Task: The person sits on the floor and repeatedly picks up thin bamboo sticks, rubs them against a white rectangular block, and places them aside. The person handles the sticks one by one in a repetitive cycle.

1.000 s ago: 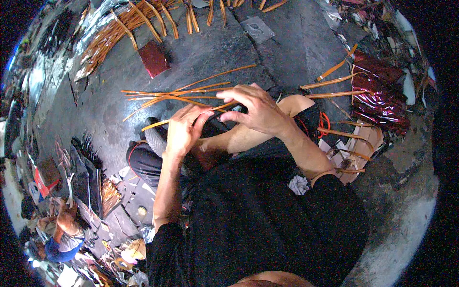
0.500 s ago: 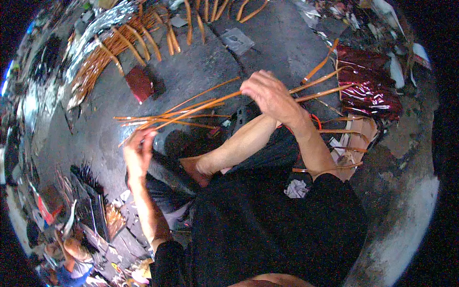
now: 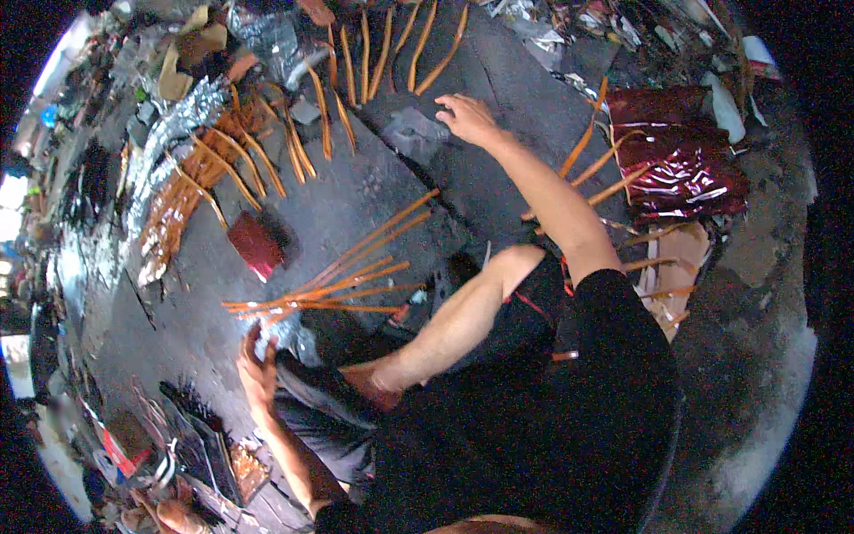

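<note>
A loose fan of thin orange-brown sticks (image 3: pixel 342 289) lies on the dark floor in front of me. Close beside its left ends is my left hand (image 3: pixel 258 367), fingers apart and holding nothing I can see. My right hand (image 3: pixel 469 120) reaches far forward over the floor, open with the fingers stretched out. Beyond it stands a row of curved brown sticks (image 3: pixel 387 55), laid side by side. A flat clear plastic piece (image 3: pixel 416 131) is just left of this hand. More brown sticks (image 3: pixel 583 147) lie right of my right forearm.
A shiny dark red sheet (image 3: pixel 676 160) lies at the right, with a cardboard piece (image 3: pixel 676 245) below it. A small red block (image 3: pixel 255 245) sits left of the middle. A long brown bundle (image 3: pixel 191 182) rests at the far left. My bent bare leg (image 3: pixel 454 311) crosses the middle.
My right hand has let go of the long sticks and moved forward. My left hand has come off their left ends. The sticks now lie on the floor in the fan.
</note>
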